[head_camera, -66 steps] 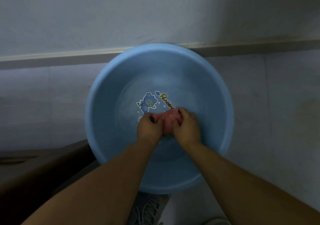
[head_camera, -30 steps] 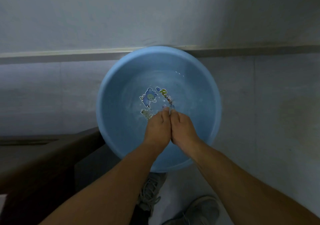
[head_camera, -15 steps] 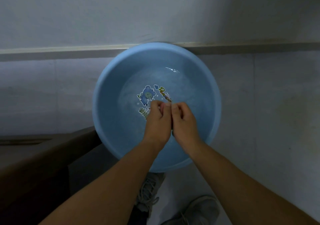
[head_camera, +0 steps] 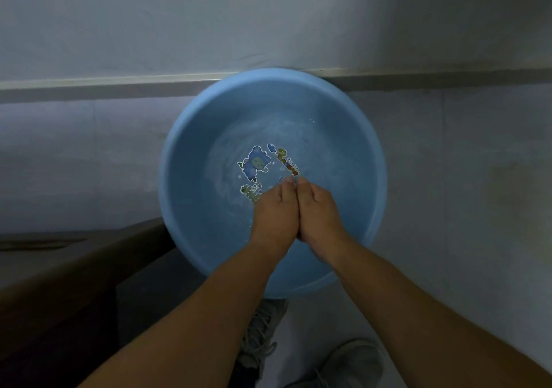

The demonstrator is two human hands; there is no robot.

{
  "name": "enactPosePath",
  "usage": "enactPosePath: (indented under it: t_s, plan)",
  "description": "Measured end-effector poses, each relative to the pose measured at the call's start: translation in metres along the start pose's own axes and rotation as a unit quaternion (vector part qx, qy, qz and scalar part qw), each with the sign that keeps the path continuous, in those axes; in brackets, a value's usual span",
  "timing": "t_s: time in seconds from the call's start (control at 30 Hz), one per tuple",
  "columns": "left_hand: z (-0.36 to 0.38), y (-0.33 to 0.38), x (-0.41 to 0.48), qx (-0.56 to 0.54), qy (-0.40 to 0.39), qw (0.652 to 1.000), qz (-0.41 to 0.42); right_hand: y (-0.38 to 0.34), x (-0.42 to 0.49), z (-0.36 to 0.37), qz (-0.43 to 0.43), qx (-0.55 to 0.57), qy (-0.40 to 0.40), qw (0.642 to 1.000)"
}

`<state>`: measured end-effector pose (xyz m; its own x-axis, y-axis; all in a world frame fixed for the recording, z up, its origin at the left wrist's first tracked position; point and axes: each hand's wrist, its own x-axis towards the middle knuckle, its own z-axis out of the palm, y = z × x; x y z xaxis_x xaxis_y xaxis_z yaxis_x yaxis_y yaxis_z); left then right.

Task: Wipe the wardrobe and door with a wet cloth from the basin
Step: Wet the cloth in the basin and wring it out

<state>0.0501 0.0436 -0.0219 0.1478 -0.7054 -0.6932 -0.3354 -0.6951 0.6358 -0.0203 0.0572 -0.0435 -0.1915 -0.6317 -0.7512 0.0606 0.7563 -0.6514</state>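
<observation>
Two hands meet over the blue basin (head_camera: 167,160), which stands on the tiled floor (head_camera: 448,178) against the skirting (head_camera: 119,84) of a pale wall. The left hand (head_camera: 276,212) and the right hand (head_camera: 318,211) are pressed side by side, backs up, and their fingers (head_camera: 288,186) point down and away toward the water (head_camera: 268,130), tips touching one another. Whether those fingers are clenched round anything cannot be told, because the palms and the space between them are hidden. No cloth shows anywhere in the view; it may be squeezed between the hands or lie under them, but that is only a guess.

Shallow water covers the basin's bottom, rippled, with a cartoon print (head_camera: 257,163) showing through it just beyond the fingertips. Two pale shoes (head_camera: 260,328) stand at the near side of the basin, and a dark wooden piece (head_camera: 59,268) edges in from the left; what it belongs to is unclear.

Judged from this, the task is at its very start: the person is at the wetting or wringing stage at the basin. Neither the wardrobe nor the door is in view, and nothing suggests that either has been wiped yet. All the wiping seems to be left to do.
</observation>
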Motion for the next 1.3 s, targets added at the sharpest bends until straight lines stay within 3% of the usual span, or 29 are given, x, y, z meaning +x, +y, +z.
enactPosePath:
  t_s: [0.3,0.5,0.63,0.8,0.93,1.1,1.3]
  plan:
    - [-0.004,-0.004,0.004,0.000,-0.005,1.000,-0.011,0.005,0.007,0.004,0.036,0.026,-0.017,0.999]
    - [-0.010,0.006,-0.013,-0.044,0.010,0.998,-0.044,-0.003,-0.011,0.002,0.002,0.021,-0.028,0.999]
    - [-0.022,0.036,-0.044,-0.053,-0.005,0.998,-0.045,-0.030,-0.049,-0.028,-0.009,0.028,0.014,0.999]
    - [-0.048,0.100,-0.097,-0.070,-0.085,0.993,0.040,-0.089,-0.116,-0.079,0.042,0.161,0.012,0.986]
    - [-0.060,0.164,-0.152,-0.033,-0.132,0.986,0.095,-0.144,-0.177,-0.121,0.086,0.179,-0.055,0.979]
    - [-0.086,0.261,-0.233,0.033,-0.186,0.965,0.182,-0.237,-0.277,-0.171,0.060,0.229,-0.034,0.971]
    - [-0.088,0.384,-0.335,0.062,-0.261,0.931,0.249,-0.338,-0.419,-0.237,0.039,0.324,-0.065,0.943]
